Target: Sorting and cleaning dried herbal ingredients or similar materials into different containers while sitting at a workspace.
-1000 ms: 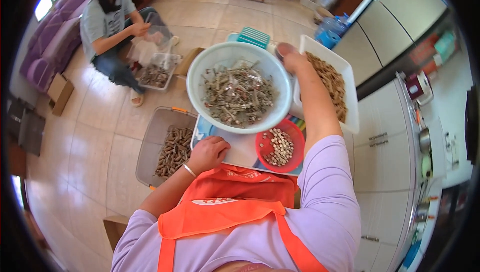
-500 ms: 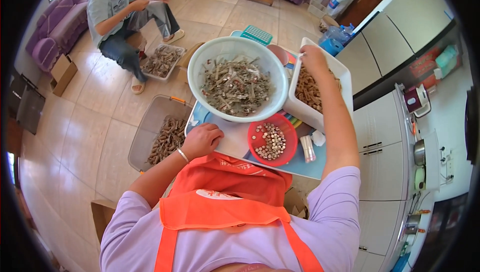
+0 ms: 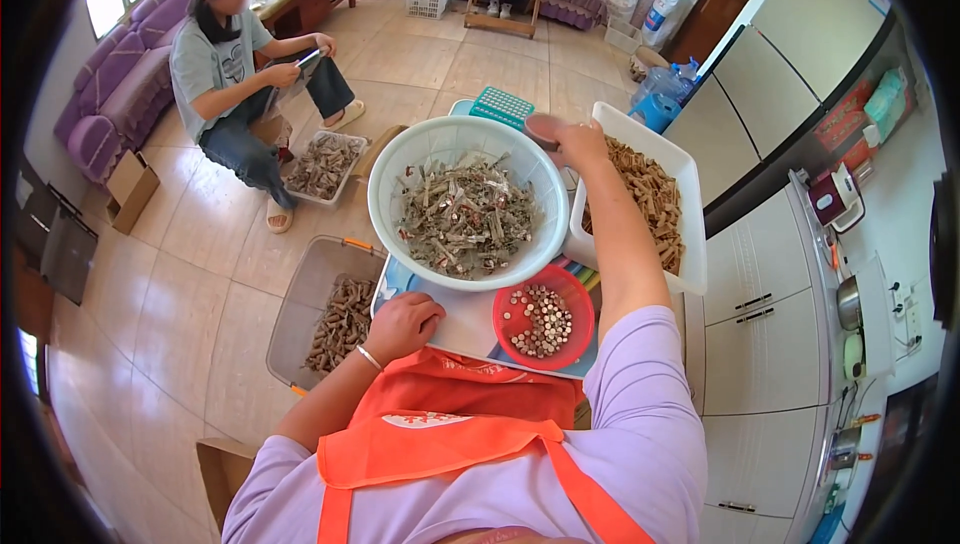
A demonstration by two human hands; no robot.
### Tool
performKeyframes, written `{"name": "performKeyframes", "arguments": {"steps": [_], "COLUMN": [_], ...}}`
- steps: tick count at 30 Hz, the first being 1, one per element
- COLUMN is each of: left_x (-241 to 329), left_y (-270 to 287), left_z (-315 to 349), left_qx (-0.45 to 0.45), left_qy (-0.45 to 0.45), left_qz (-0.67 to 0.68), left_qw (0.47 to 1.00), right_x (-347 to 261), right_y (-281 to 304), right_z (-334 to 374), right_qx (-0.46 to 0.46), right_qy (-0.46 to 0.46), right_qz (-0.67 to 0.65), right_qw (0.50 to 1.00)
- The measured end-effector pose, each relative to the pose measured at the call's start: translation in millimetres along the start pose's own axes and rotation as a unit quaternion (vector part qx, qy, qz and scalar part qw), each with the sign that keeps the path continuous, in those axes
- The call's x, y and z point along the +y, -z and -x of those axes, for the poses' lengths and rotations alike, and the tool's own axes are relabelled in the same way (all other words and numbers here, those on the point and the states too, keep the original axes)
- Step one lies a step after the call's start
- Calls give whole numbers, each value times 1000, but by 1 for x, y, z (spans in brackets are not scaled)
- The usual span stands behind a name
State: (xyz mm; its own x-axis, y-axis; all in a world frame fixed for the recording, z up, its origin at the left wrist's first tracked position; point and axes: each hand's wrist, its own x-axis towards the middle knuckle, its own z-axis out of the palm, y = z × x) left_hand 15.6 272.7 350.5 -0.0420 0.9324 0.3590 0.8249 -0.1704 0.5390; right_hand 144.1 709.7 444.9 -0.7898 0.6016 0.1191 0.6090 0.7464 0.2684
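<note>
My right hand reaches past the far right of the basin, its fingers closed on a reddish-brown, round-edged piece whose kind I cannot make out. On the near left of the small table my left hand rests with fingers curled, nothing visible in them. A pale basin between the hands holds a heap of grey-brown shreds. A red bowl in front of it contains small round pale pieces. Under my right forearm stands a white tub of tan pieces.
A grey bin with brown rolled pieces is left of the table. A teal perforated basket sits behind the basin. Further left, a seated person handles a clear bag beside a white tray. Cabinets line the right.
My right hand has left the white tub's far rim, moved left and taken hold of the reddish-brown piece. My left hand stays at the table edge. The view has shifted slightly.
</note>
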Motion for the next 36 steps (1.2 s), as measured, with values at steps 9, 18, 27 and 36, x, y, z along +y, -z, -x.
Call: {"name": "performKeyframes", "arguments": {"steps": [9,18,27,36], "left_x": [1,63,81,90], "left_y": [3,-15,-39,-26], "left_z": [-4,-19,-17,9], "left_qx": [8,-9,-74,-24], "left_qy": [-10,62,-67,-29], "left_qz": [2,270,110,80], "left_qw": [1000,961,989,996], "right_x": [12,-31,-62,-59], "right_y": [89,141,84,52], "right_z": [100,341,460,466], "right_qx": [347,221,51,70], "right_qy": [79,-27,-154,-188], "right_qz": [104,-179,-291,-205], "right_qw": [929,958,943,958]}}
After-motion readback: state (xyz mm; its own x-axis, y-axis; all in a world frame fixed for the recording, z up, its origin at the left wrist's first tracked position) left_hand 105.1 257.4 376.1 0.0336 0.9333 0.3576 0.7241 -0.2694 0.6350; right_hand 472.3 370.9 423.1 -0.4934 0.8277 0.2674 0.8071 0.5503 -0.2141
